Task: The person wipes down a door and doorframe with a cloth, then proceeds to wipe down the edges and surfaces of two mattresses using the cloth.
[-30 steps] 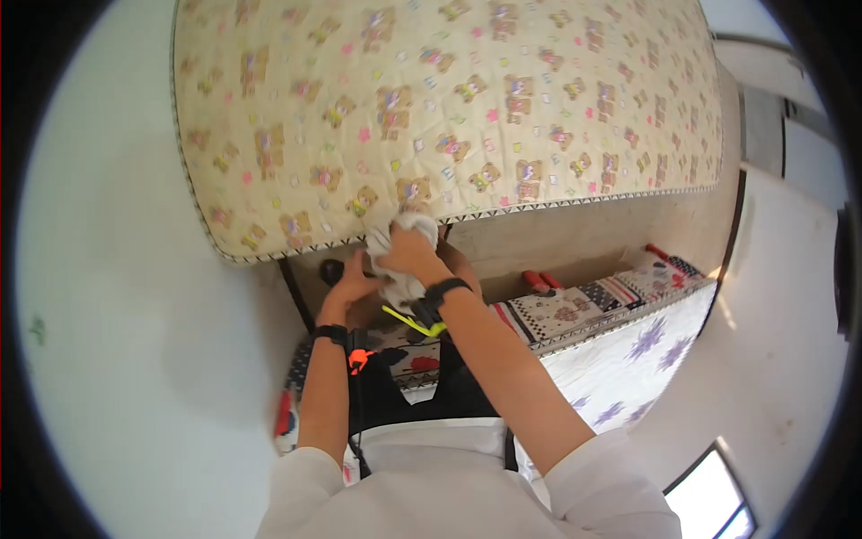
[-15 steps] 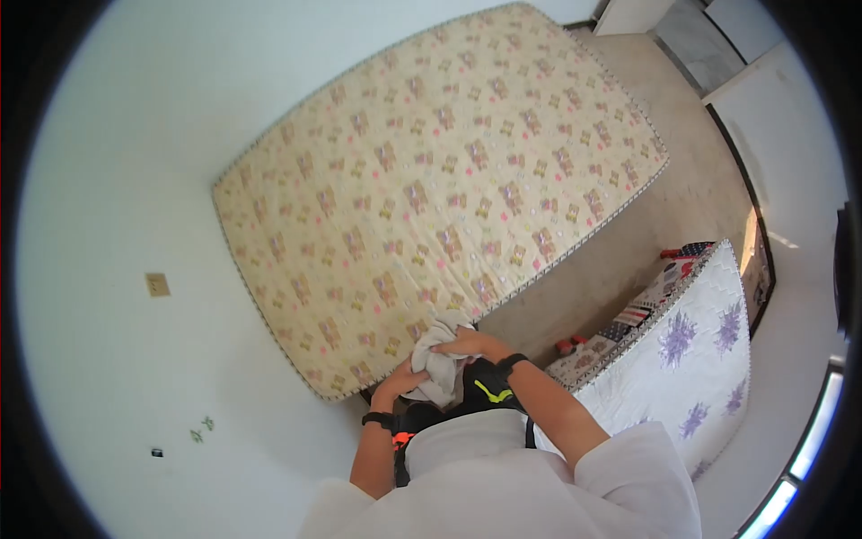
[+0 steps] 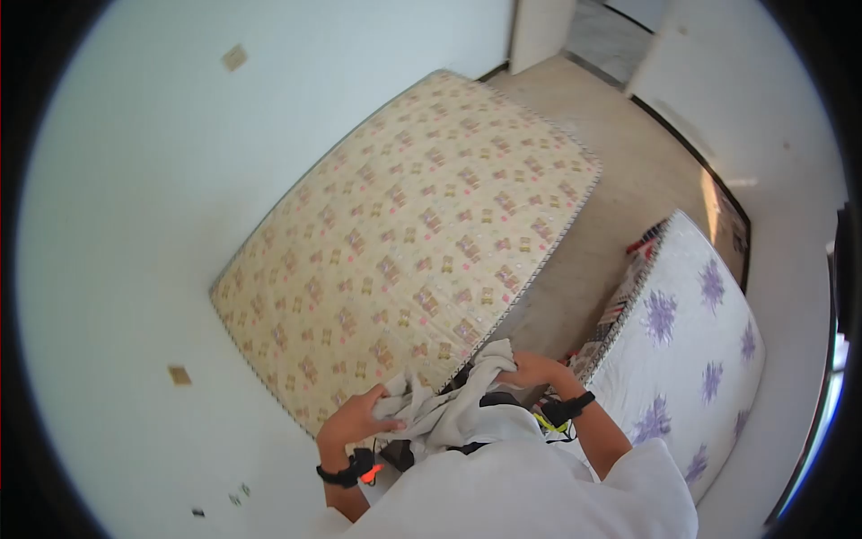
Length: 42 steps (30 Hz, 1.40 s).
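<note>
A crumpled light grey cloth (image 3: 458, 409) is stretched between my hands, close to my body. My left hand (image 3: 357, 419) grips its left end, thumb and fingers around the fabric. Its right end is bunched in the fingers of my right hand (image 3: 536, 369). Just beyond the cloth lies a cream mattress (image 3: 404, 242) with a teddy bear print; the cloth overlaps its near edge. I cannot make out what kind of item the cloth is. Both wrists wear black bands.
To the right stands a white mattress (image 3: 682, 332) with purple flowers, patterned fabric along its side. A strip of beige floor (image 3: 575, 260) runs between the mattresses towards a doorway (image 3: 615, 40). The white wall (image 3: 153, 225) on the left carries a socket plate (image 3: 180, 375).
My hands have moved apart, spreading the bunched cloth sideways between them. The head view has shifted, so the bear-print mattress appears lower and further left.
</note>
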Each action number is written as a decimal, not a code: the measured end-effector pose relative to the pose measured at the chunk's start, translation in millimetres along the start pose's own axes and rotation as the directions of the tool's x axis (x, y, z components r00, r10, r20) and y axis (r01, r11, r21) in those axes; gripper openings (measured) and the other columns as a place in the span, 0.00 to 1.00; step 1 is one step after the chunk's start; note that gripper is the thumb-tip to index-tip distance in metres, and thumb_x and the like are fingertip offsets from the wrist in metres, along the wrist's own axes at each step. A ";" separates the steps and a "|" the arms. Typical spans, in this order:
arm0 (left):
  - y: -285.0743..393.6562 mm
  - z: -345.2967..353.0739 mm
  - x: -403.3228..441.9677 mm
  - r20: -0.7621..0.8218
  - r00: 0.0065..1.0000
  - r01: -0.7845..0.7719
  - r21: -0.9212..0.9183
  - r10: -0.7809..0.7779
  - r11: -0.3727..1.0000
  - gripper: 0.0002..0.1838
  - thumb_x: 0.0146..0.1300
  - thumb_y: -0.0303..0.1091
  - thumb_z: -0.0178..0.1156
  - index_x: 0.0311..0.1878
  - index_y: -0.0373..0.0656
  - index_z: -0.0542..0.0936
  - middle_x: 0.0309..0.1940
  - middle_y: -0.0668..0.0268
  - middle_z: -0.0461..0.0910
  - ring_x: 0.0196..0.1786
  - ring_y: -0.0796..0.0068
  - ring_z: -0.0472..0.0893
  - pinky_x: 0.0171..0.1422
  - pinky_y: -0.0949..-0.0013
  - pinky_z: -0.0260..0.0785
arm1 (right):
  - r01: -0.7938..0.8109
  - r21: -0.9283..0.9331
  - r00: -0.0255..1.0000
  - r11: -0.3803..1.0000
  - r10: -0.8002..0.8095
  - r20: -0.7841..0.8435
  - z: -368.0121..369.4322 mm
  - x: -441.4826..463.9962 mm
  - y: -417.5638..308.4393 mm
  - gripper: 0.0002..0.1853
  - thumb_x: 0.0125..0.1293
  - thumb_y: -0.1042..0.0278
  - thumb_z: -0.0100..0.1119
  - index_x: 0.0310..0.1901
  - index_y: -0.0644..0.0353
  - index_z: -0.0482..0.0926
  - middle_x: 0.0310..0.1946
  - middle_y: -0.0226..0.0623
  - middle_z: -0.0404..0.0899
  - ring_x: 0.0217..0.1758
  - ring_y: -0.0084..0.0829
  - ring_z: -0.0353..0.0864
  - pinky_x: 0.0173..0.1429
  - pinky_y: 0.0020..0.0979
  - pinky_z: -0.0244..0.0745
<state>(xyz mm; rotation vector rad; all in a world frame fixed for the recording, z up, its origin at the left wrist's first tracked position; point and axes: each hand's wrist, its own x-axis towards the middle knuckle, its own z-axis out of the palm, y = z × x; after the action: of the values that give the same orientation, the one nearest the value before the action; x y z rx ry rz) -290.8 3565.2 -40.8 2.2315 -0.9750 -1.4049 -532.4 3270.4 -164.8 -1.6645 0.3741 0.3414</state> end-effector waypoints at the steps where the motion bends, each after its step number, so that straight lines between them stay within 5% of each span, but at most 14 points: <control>1: -7.7 -5.7 -6.1 -0.017 0.998 -0.065 0.023 0.065 0.998 0.34 0.52 0.55 0.73 0.52 0.40 0.73 0.35 0.53 0.81 0.43 0.61 0.81 0.48 0.63 0.71 | 0.000 0.034 0.994 0.999 0.003 -0.107 4.9 -13.6 1.2 0.21 0.66 0.55 0.62 0.55 0.59 0.79 0.44 0.35 0.84 0.47 0.30 0.80 0.53 0.31 0.74; 4: -44.1 -22.6 5.9 -0.173 0.923 -0.342 0.036 0.343 0.939 0.28 0.57 0.44 0.71 0.56 0.39 0.73 0.44 0.53 0.81 0.48 0.62 0.82 0.53 0.61 0.73 | -0.212 0.174 0.872 0.962 0.266 -0.411 18.7 -33.7 35.6 0.22 0.68 0.49 0.58 0.52 0.60 0.80 0.39 0.35 0.84 0.42 0.30 0.81 0.48 0.32 0.75; 6: -62.3 -4.0 45.3 -0.479 0.877 -0.473 -0.841 0.044 0.265 0.27 0.60 0.31 0.66 0.61 0.37 0.70 0.56 0.55 0.77 0.56 0.61 0.79 0.62 0.57 0.72 | -0.252 0.323 0.814 0.912 0.381 -0.438 28.5 -45.1 49.4 0.24 0.69 0.45 0.55 0.50 0.60 0.81 0.36 0.36 0.84 0.39 0.29 0.81 0.45 0.32 0.74; 12: 3.0 27.8 111.4 -0.727 0.629 -0.765 -0.642 0.277 0.054 0.29 0.68 0.33 0.58 0.70 0.38 0.62 0.67 0.58 0.68 0.67 0.61 0.71 0.70 0.55 0.68 | -0.349 0.156 0.870 0.924 0.381 -0.311 60.9 -97.6 -4.1 0.25 0.64 0.45 0.60 0.45 0.63 0.82 0.30 0.32 0.82 0.33 0.26 0.77 0.40 0.29 0.73; 15: 58.5 46.5 115.7 -0.451 0.825 -0.511 -0.853 0.340 0.108 0.31 0.67 0.35 0.61 0.70 0.37 0.62 0.67 0.58 0.67 0.68 0.62 0.69 0.72 0.57 0.65 | -0.378 0.219 0.879 0.899 0.423 -0.219 61.1 -113.2 25.3 0.25 0.64 0.46 0.62 0.49 0.62 0.81 0.32 0.34 0.82 0.36 0.26 0.78 0.44 0.28 0.74; 17: 76.7 66.4 140.5 -0.458 0.544 -0.807 -0.054 0.703 0.589 0.24 0.66 0.29 0.60 0.64 0.36 0.70 0.64 0.59 0.72 0.64 0.63 0.73 0.69 0.59 0.66 | -0.357 0.289 0.859 0.889 0.433 -0.272 40.6 -134.7 -0.2 0.23 0.67 0.49 0.61 0.52 0.62 0.79 0.38 0.31 0.82 0.42 0.22 0.77 0.48 0.26 0.73; 18: 82.9 77.5 155.4 -0.293 0.437 -0.723 0.449 0.850 0.526 0.21 0.65 0.25 0.60 0.61 0.35 0.73 0.62 0.60 0.74 0.61 0.63 0.75 0.68 0.61 0.67 | -0.251 0.359 0.861 0.899 0.377 -0.342 35.9 -144.3 -0.1 0.22 0.68 0.50 0.60 0.52 0.62 0.79 0.40 0.30 0.81 0.43 0.22 0.76 0.48 0.26 0.73; 20: 101.2 117.0 187.7 -0.163 0.709 -0.667 -0.471 0.686 0.577 0.15 0.68 0.28 0.59 0.56 0.35 0.77 0.60 0.57 0.76 0.60 0.65 0.76 0.66 0.64 0.65 | 0.068 0.431 0.894 0.900 0.137 -0.428 29.1 -156.7 38.9 0.21 0.73 0.54 0.55 0.55 0.64 0.77 0.45 0.28 0.80 0.47 0.21 0.74 0.52 0.26 0.72; 22: 213.1 111.1 167.6 0.073 0.549 -0.774 -0.330 0.832 0.540 0.17 0.69 0.29 0.58 0.60 0.37 0.74 0.57 0.57 0.77 0.57 0.67 0.76 0.64 0.64 0.65 | 0.181 0.459 0.911 0.870 0.027 -0.411 7.5 -171.6 50.2 0.24 0.74 0.53 0.53 0.60 0.65 0.72 0.51 0.31 0.77 0.53 0.22 0.72 0.57 0.27 0.70; 27: 311.4 185.2 229.4 0.515 0.688 -0.317 -0.422 0.512 0.849 0.24 0.77 0.46 0.46 0.67 0.40 0.66 0.58 0.61 0.74 0.59 0.72 0.72 0.68 0.67 0.61 | 0.344 0.507 0.784 0.790 0.055 -0.618 -56.1 -207.6 120.5 0.33 0.74 0.48 0.52 0.71 0.65 0.61 0.64 0.38 0.69 0.66 0.27 0.67 0.70 0.31 0.63; 30: 364.7 210.0 253.2 0.670 0.673 0.071 -0.479 0.312 0.875 0.28 0.78 0.49 0.43 0.72 0.41 0.62 0.67 0.62 0.68 0.68 0.72 0.66 0.74 0.70 0.55 | 0.607 0.771 0.756 0.195 0.158 -0.635 -117.8 -230.9 85.5 0.34 0.75 0.44 0.45 0.72 0.60 0.59 0.68 0.38 0.67 0.70 0.32 0.67 0.75 0.37 0.61; 34: 392.3 215.3 326.8 0.564 0.587 -0.622 -0.146 0.581 0.770 0.33 0.73 0.40 0.54 0.76 0.41 0.54 0.68 0.61 0.67 0.69 0.72 0.67 0.72 0.68 0.60 | 0.718 0.663 0.635 0.212 0.188 -0.749 -205.6 -243.1 112.3 0.34 0.75 0.38 0.40 0.70 0.58 0.63 0.67 0.34 0.70 0.69 0.29 0.69 0.74 0.36 0.62; 37: 443.4 205.1 323.2 0.633 0.630 -0.284 -0.351 0.449 0.892 0.39 0.64 0.33 0.66 0.74 0.41 0.56 0.66 0.61 0.67 0.67 0.70 0.69 0.69 0.65 0.65 | 0.782 0.579 0.563 0.230 0.138 -0.815 -252.7 -251.0 127.9 0.34 0.74 0.41 0.46 0.70 0.59 0.62 0.67 0.35 0.69 0.69 0.32 0.69 0.74 0.40 0.62; 42: 465.0 229.0 377.0 0.582 0.426 -0.807 -0.102 0.693 0.582 0.43 0.58 0.33 0.71 0.73 0.41 0.58 0.66 0.61 0.67 0.68 0.67 0.68 0.69 0.64 0.65 | 0.751 0.641 0.653 0.159 -0.040 -0.756 -274.0 -239.2 137.5 0.29 0.76 0.53 0.49 0.70 0.62 0.61 0.68 0.37 0.67 0.71 0.34 0.67 0.74 0.39 0.61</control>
<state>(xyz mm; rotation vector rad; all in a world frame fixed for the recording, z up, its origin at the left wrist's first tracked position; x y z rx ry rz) -561.6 2989.4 -118.3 1.0572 -2.0696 -1.5193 -805.5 2994.0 -150.8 -0.4739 0.4001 -0.8304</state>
